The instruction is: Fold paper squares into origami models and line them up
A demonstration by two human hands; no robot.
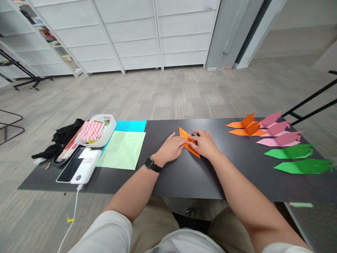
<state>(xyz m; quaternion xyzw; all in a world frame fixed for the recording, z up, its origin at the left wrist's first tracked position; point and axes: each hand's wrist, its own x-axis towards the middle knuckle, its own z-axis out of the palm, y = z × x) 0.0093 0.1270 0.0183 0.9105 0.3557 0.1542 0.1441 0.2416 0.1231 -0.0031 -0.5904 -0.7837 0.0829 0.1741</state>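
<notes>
A folded orange origami paper (pixel 193 150), a narrow diamond with pointed ends, lies on the dark table in front of me. My left hand (pixel 171 149), with a black watch at the wrist, has its fingertips pressed on the paper's left side. From the right, my right hand (pixel 206 143) grips the paper's middle with thumb and fingers. The two hands' fingertips nearly meet over it and cover its centre. Folded paper figures stand to the right: two orange ones (pixel 249 129), three pink ones (pixel 283 138) and two green ones (pixel 302 166).
Left of my hands lie a pale green sheet (pixel 123 149) and a blue sheet (pixel 133 125). Farther left are a white basket (pixel 112 128) with a pink zigzag-patterned item, a phone (pixel 70 167), a white power bank (pixel 85 168) with its cable, and black cloth (pixel 67 133).
</notes>
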